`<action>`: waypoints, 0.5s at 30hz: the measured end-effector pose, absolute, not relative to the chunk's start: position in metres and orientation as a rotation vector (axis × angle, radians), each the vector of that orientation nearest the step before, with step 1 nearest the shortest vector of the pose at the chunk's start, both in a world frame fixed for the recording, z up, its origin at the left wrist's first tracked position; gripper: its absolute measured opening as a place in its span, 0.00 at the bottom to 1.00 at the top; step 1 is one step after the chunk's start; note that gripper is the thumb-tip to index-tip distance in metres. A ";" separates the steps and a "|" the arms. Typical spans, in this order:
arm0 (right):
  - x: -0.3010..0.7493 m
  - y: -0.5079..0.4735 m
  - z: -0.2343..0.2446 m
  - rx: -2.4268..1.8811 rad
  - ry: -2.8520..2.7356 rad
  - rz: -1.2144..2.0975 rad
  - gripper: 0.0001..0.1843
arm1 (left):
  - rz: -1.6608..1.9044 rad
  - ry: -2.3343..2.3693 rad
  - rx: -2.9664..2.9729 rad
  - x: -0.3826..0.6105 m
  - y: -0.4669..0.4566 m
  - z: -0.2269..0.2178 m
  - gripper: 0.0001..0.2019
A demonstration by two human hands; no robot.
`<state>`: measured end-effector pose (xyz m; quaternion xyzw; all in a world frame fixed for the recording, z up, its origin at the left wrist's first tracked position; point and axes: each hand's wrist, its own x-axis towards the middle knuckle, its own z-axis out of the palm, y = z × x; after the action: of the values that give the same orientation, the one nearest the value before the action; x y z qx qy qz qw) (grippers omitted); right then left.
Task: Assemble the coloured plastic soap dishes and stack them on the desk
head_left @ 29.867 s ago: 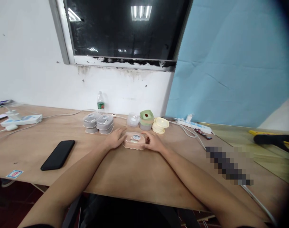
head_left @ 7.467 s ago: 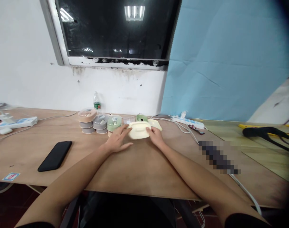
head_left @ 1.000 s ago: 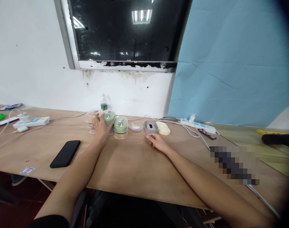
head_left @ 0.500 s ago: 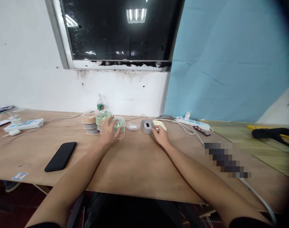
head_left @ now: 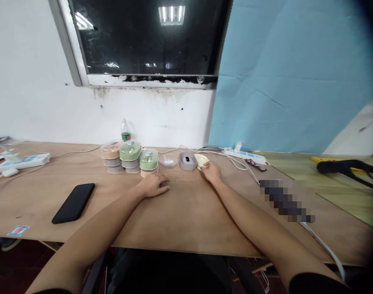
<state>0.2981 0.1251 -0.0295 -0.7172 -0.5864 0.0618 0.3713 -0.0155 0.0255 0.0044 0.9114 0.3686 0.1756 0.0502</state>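
Observation:
My left hand point(head_left: 154, 185) rests on the table just in front of the stacked boxes, its fingers apart and holding nothing. Closed on the edge of a pale yellow dish point(head_left: 201, 161) is my right hand point(head_left: 212, 172). Left of that dish sits an open grey box point(head_left: 187, 161) with a small dark spot inside. A clear lid point(head_left: 168, 161) lies beside it. Farther left are stacks of lidded boxes: a green-topped one point(head_left: 148, 160) nearest my left hand, another green one point(head_left: 130, 152), and a peach one point(head_left: 110, 152), with grey boxes beneath the last two.
A black phone point(head_left: 73, 203) lies on the left of the table. Power strips point(head_left: 23, 161) with cables are at both sides. A plastic bottle point(head_left: 125, 131) stands by the wall. At right are a pixelated dark object point(head_left: 286, 201) and a black strap-like item point(head_left: 342, 168).
My left hand has come down off the green-topped box onto the table in front. The right hand stays at the yellow dish, which appears slightly tilted. The view has shifted a little.

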 end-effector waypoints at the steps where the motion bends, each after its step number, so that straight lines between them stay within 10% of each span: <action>1: 0.299 0.125 -0.029 -1.817 -1.450 0.164 0.12 | 0.533 1.155 2.764 -0.017 0.026 0.005 0.20; 15: 0.240 0.058 -0.013 -1.129 -1.902 0.116 0.15 | 0.948 1.249 2.524 -0.021 0.022 0.007 0.45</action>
<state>0.2399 0.0577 -0.0134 -0.4559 -0.7681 0.0468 0.4472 -0.0208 0.0224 0.0070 0.8463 0.4188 0.3178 0.0853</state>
